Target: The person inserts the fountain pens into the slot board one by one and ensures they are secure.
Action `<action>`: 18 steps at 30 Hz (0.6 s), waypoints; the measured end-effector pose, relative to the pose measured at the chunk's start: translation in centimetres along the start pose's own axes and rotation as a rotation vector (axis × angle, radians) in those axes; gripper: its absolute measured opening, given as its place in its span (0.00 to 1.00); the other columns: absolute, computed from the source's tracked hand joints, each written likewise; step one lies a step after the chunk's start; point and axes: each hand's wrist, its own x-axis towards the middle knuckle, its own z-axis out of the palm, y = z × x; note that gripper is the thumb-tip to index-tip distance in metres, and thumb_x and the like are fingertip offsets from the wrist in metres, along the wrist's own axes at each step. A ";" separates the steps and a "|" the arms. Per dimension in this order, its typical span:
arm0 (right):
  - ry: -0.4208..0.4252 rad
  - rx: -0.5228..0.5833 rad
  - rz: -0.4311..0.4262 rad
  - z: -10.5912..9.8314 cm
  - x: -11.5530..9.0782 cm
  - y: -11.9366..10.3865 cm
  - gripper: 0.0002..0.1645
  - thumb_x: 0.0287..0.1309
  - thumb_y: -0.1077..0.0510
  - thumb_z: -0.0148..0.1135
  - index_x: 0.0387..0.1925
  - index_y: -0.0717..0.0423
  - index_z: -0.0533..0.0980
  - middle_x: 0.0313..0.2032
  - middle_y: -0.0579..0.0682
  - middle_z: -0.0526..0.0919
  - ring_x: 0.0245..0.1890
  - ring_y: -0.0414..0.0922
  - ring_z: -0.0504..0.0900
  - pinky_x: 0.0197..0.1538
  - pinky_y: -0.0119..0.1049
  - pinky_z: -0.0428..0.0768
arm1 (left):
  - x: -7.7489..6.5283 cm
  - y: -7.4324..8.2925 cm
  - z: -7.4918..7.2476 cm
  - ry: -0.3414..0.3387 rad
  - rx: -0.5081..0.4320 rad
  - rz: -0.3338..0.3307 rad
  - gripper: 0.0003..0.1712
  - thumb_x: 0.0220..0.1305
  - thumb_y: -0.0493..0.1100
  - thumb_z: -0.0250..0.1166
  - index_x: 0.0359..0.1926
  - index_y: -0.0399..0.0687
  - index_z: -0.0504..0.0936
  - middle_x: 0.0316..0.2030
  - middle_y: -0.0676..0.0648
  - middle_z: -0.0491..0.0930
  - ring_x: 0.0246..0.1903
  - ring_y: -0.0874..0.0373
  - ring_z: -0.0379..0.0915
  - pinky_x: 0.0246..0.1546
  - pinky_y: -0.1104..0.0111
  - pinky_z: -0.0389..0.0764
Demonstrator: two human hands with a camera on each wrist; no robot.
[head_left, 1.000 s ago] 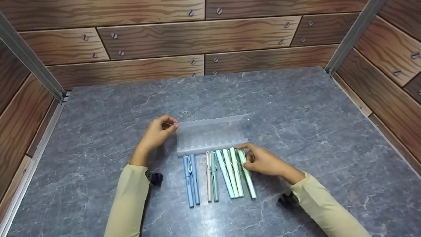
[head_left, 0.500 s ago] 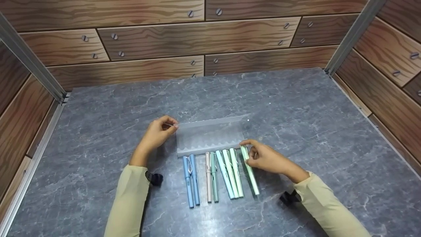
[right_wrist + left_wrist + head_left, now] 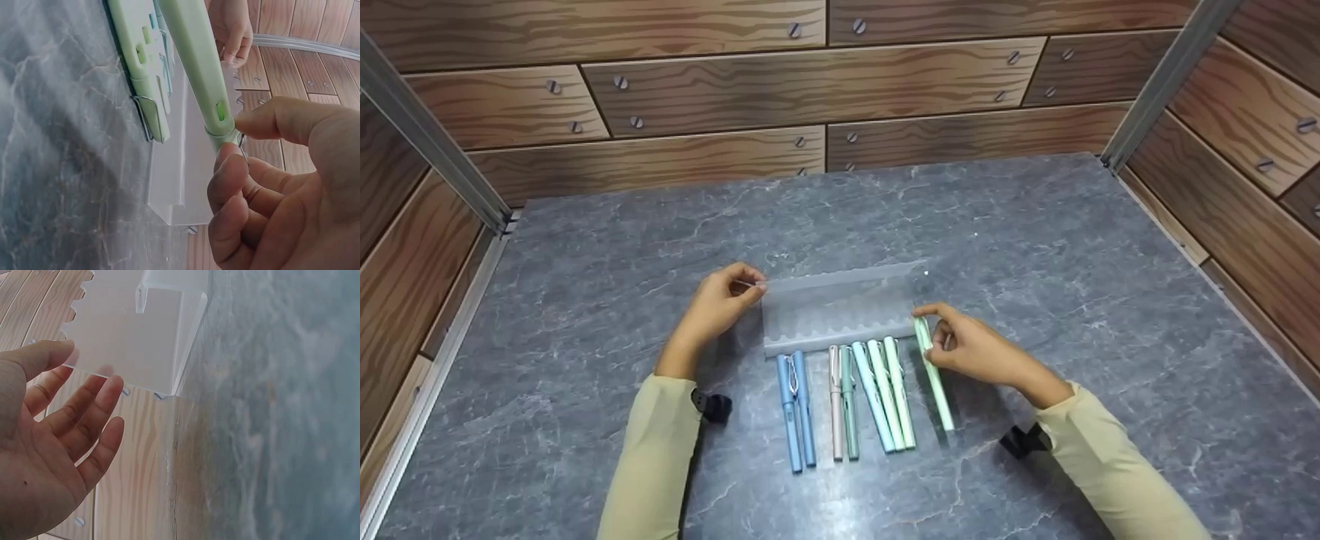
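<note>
A frosted clear plastic pen stand [image 3: 840,304] with notched edges stands mid-table. My left hand [image 3: 720,300] pinches its left upper corner between thumb and fingers; the left wrist view shows the stand's end panel [image 3: 126,343] there. With thumb and fingertips, my right hand [image 3: 982,352] grips a light green pen [image 3: 941,397] near its clip, at the stand's right end. In the right wrist view this capped pen [image 3: 194,62] slants across, raised off the table. Just in front of the stand lie three pale green and mint pens [image 3: 887,397], side by side.
Further left in the row are a dark green pen [image 3: 849,409], a pinkish-grey pen [image 3: 835,409] and two blue pens [image 3: 796,412]. Wood-patterned panels [image 3: 810,82] wall in the grey marbled table [image 3: 1072,262] at the back and sides.
My right hand has lifted the light green pen from the right end of the row and moved it rightward and away from me. My left hand has stayed at the stand's corner.
</note>
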 end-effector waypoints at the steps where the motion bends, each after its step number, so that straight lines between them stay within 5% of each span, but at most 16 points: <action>1: 0.002 0.004 0.001 -0.1 0.0 0.0 0.35 0.56 0.65 0.59 0.65 0.60 0.62 0.30 0.50 0.75 0.26 0.42 0.71 0.30 0.31 0.72 | 0.0 0.0 0.0 -0.002 0.001 -0.004 0.09 0.65 0.39 0.62 0.43 0.37 0.80 0.42 0.38 0.82 0.42 0.46 0.80 0.42 0.65 0.78; 18: 0.085 -0.003 -0.014 -1.6 1.3 -1.0 0.34 0.58 0.64 0.59 0.66 0.56 0.62 0.31 0.51 0.75 0.26 0.42 0.71 0.31 0.32 0.72 | -0.1 0.0 -0.1 -0.012 -0.011 0.002 0.09 0.66 0.39 0.61 0.43 0.37 0.79 0.43 0.37 0.81 0.43 0.46 0.79 0.42 0.65 0.78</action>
